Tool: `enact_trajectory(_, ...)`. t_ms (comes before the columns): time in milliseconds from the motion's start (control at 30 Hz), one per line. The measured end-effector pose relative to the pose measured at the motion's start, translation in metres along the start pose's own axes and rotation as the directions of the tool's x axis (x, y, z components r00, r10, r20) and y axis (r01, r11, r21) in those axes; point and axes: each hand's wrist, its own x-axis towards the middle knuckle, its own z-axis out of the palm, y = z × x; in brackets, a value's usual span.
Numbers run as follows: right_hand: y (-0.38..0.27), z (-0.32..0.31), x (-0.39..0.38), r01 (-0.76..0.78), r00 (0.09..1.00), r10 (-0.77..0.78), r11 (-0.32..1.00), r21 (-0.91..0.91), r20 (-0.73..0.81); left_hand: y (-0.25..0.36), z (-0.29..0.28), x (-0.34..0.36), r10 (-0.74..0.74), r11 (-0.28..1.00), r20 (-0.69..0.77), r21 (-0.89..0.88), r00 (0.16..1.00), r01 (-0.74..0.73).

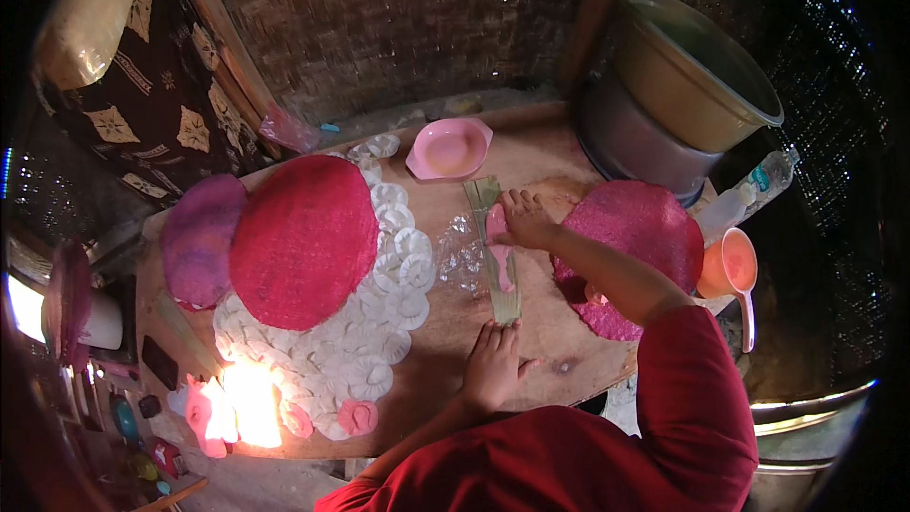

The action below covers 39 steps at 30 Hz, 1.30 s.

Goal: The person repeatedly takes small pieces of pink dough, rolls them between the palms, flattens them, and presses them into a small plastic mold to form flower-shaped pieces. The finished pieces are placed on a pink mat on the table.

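Note:
My right hand point(518, 218) grips an elongated pink piece point(498, 228) lying along a pale green leaf strip point(507, 303); I cannot make out exactly what the piece is. My left hand point(488, 370) lies with fingers apart on the strip's near end. Just left of the strip is crumpled clear plastic point(460, 256). Under my right forearm, a large textured magenta round point(616, 228) rests on the wooden table point(436, 313).
Many white discs point(332, 360) cover the left, under red point(299, 237) and purple point(199, 237) rounds. A pink dish point(450, 147) sits at the back; stacked metal tubs point(687, 66), plastic bottles point(763, 180) and an orange dipper point(722, 265) stand right. Woven walls point(408, 19) enclose the table.

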Motion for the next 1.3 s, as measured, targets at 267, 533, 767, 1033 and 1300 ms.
enact_trajectory(267, 0.006, -0.015, 0.049, -0.238, 0.97, 0.241, 0.968, 0.081, -0.036, 0.004, -0.007, -0.005, 0.021, 1.0, -0.051, 0.019, 0.998, -0.02)
enact_trajectory(533, 0.003, -0.062, -0.01, -0.043, 0.974, -0.222, 0.021, 0.999, 0.047, 0.001, -0.001, -0.018, 0.0, 1.0, -0.012, -0.012, 1.0, 0.0)
enact_trajectory(767, -0.025, -0.036, -0.094, 0.12, 0.957, -0.281, 0.604, 0.788, 0.07, 0.003, 0.0, -0.016, 0.004, 1.0, -0.086, -0.026, 0.996, -0.006)
enact_trajectory(1033, -0.033, -0.006, -0.071, 0.039, 0.997, -0.033, 0.995, 0.087, -0.068, 0.002, 0.002, -0.016, 0.011, 1.0, -0.096, 0.009, 0.995, -0.011)
enact_trajectory(1300, -0.031, -0.001, -0.065, 0.024, 1.0, -0.024, 0.996, 0.084, -0.009, 0.002, -0.005, -0.011, -0.006, 0.999, 0.053, 0.033, 0.999, 0.004)
